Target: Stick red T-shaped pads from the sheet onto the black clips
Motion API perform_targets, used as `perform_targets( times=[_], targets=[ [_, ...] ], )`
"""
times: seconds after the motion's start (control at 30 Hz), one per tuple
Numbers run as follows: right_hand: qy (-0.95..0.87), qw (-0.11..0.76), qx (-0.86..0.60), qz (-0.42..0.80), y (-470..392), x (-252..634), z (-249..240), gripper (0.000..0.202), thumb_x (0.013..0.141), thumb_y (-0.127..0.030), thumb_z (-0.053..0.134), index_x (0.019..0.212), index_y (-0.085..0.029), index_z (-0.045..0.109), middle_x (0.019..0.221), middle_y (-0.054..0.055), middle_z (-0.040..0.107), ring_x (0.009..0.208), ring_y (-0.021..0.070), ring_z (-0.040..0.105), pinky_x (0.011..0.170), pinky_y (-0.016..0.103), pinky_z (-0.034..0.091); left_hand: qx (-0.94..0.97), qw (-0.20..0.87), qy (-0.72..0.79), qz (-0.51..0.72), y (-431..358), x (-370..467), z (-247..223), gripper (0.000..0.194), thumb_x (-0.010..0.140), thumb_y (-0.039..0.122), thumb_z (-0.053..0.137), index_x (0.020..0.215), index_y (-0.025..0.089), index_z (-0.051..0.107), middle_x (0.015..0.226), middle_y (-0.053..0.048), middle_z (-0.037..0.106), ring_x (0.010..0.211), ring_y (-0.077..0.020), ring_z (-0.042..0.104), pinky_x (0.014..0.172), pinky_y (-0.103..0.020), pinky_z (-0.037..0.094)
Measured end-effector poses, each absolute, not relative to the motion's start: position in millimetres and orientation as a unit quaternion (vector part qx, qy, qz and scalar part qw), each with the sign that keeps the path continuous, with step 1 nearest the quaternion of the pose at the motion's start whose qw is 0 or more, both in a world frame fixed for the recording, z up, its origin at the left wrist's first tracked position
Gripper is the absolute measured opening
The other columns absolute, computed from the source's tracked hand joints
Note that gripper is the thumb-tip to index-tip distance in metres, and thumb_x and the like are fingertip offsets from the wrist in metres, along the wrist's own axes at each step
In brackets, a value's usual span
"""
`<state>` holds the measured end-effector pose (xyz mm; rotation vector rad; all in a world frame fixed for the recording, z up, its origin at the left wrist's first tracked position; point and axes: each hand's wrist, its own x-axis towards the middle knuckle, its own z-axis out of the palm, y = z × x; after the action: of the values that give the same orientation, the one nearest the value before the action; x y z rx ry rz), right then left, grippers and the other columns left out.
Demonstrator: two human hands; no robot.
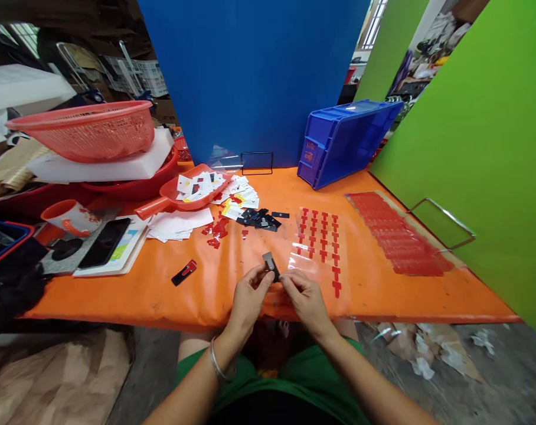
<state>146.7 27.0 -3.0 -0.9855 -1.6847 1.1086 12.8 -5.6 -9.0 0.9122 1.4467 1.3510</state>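
Note:
Near the front edge of the orange table, my left hand [253, 290] pinches a small black and grey piece [271, 265]. My right hand [304, 293] is closed, its thumb and finger together at the piece's right side; whatever they hold is too small to make out. A black strip with a red part [185, 273] lies to the left. Beyond my hands is a pile of black pieces [260, 219], with small red pieces [218, 229] beside it. Rows of red T-shaped stickers on a clear sheet [319, 236] lie to the right.
A red scoop [189, 203] holds white cards. At the left are a pink basket [86, 133], a mug [68, 217] and a phone [105, 242]. A blue bin [345, 144] stands at the back right, before a red sheet [396, 233]. Blue and green panels border the orange table [148, 301].

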Motion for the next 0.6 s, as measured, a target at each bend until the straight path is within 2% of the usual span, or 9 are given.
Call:
perform_targets(
  times=[0.07,0.1,0.2,0.3,0.4,0.6],
  targets=[
    [-0.704,0.417,-0.384,0.428,19,147,-7,0.030,0.092,-0.033,0.047,0.076,-0.020,0.068,0.078,0.005,0.062,0.076,0.0176,0.059,0.069,0.029,0.050,0.348,0.492,0.579,0.549,-1,15,-6,0.029,0.079,0.039,0.063,0.092,0.013,0.068,0.082,-0.005,0.068,0.077,-0.0168,0.062,0.072,-0.028,0.050],
    [-0.722,0.408,-0.388,0.402,17,148,-10,0.028,0.092,-0.030,0.046,0.079,-0.020,0.068,0.079,0.006,0.062,0.077,0.0180,0.059,0.069,0.030,0.050,0.369,0.471,0.595,0.537,0,12,-5,0.026,0.080,0.037,0.062,0.088,0.013,0.068,0.078,-0.004,0.066,0.073,-0.0160,0.061,0.070,-0.027,0.049],
    [-0.783,0.384,-0.411,0.267,19,155,-17,0.022,0.091,-0.023,0.047,0.098,-0.020,0.068,0.087,0.009,0.062,0.085,0.0223,0.057,0.075,0.036,0.050,0.512,0.296,0.671,0.447,1,-4,-5,0.021,0.085,0.029,0.056,0.094,0.017,0.071,0.079,-0.003,0.062,0.074,-0.0155,0.058,0.070,-0.027,0.046],
    [-0.840,0.337,-0.393,0.161,26,156,-23,0.034,0.089,-0.016,0.046,0.121,-0.016,0.058,0.105,0.013,0.061,0.098,0.0265,0.051,0.085,0.043,0.048,0.614,0.155,0.701,0.329,-1,-18,-10,0.021,0.088,0.024,0.053,0.098,0.021,0.071,0.081,-0.004,0.060,0.079,-0.0169,0.058,0.072,-0.028,0.044],
    [-0.879,0.282,-0.364,0.122,32,151,-29,0.043,0.088,-0.011,0.045,0.130,-0.015,0.051,0.116,0.015,0.058,0.100,0.0276,0.047,0.086,0.045,0.047,0.640,0.124,0.705,0.279,-3,-21,-19,0.020,0.088,0.024,0.053,0.097,0.021,0.071,0.079,-0.004,0.061,0.080,-0.0175,0.059,0.071,-0.028,0.044],
    [-0.909,0.207,-0.348,0.099,39,147,-34,0.052,0.084,-0.012,0.051,0.135,-0.022,0.046,0.118,0.012,0.058,0.096,0.0284,0.047,0.077,0.043,0.046,0.657,0.118,0.700,0.253,-1,-24,-23,0.019,0.088,0.026,0.055,0.097,0.023,0.072,0.075,-0.003,0.059,0.073,-0.0160,0.057,0.066,-0.026,0.043]
  ],
)
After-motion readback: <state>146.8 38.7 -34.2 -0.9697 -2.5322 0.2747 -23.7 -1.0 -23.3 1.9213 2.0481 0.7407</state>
